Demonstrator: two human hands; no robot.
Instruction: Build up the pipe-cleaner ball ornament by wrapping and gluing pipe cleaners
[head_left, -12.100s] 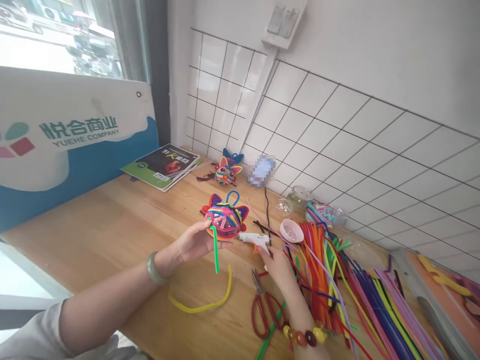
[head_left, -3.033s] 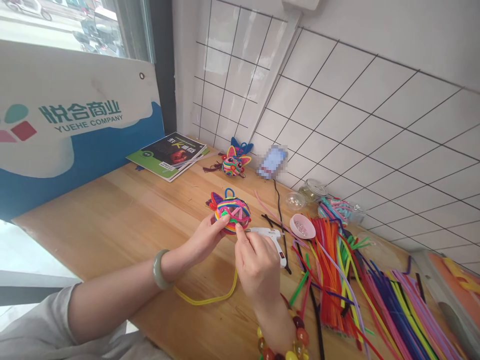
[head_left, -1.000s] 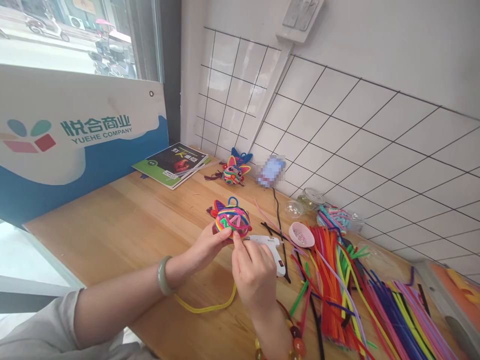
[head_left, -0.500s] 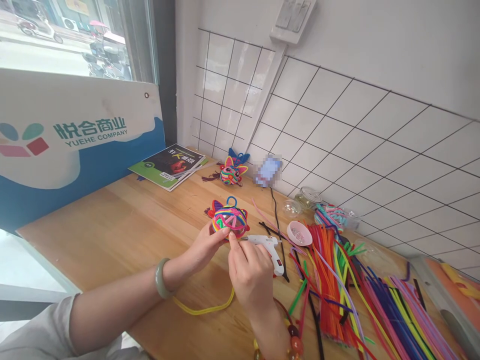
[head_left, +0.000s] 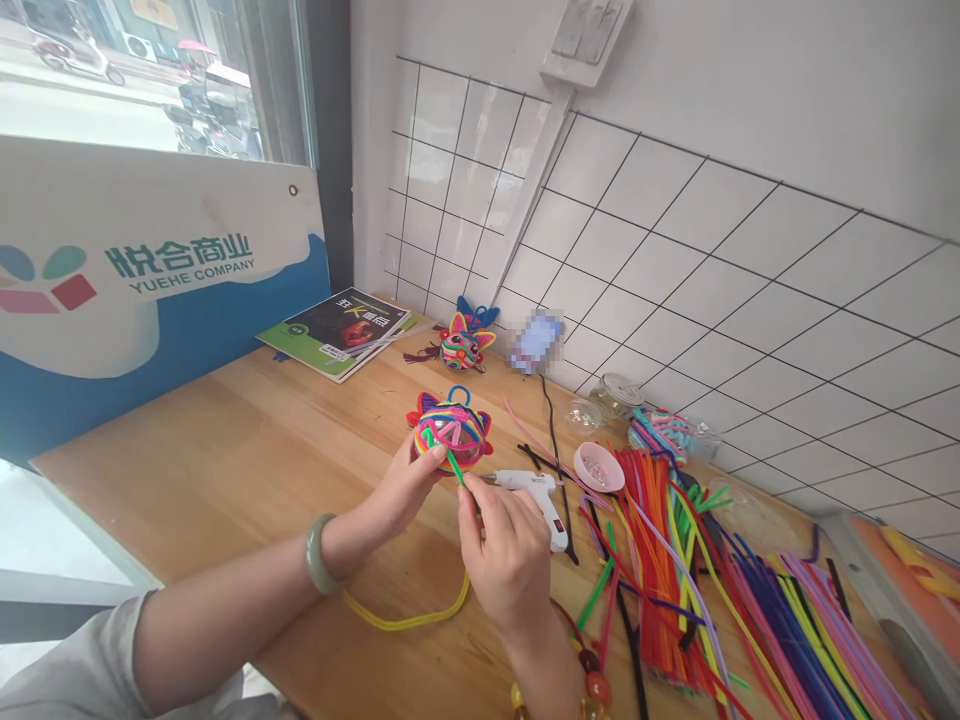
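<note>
My left hand [head_left: 401, 497] is closed on a round, multicoloured ball ornament [head_left: 469, 440] with a blue loop on top and small ear-like shapes at its sides. The thumb presses on its near face. In my right hand [head_left: 506, 545] a thin green pipe cleaner [head_left: 454, 466] is pinched between thumb and finger, its upper end against the ball. Just behind the right hand lies a white glue gun [head_left: 536, 492], its nozzle toward the ball. A yellow cord [head_left: 405, 624] curves on the table below my hands.
A finished-looking striped ornament [head_left: 460, 348] stands at the back, near booklets [head_left: 334, 335]. Rightward are a pink bowl [head_left: 599, 468], clear plastic domes [head_left: 583, 416] and bundles of coloured pipe cleaners [head_left: 656, 570]. A printed board [head_left: 225, 330] stands at the left; a gridded wall is behind.
The ball has shifted slightly left and up with my left hand. My right hand has drawn back a little, and the green pipe cleaner now shows between its fingers and the ball.
</note>
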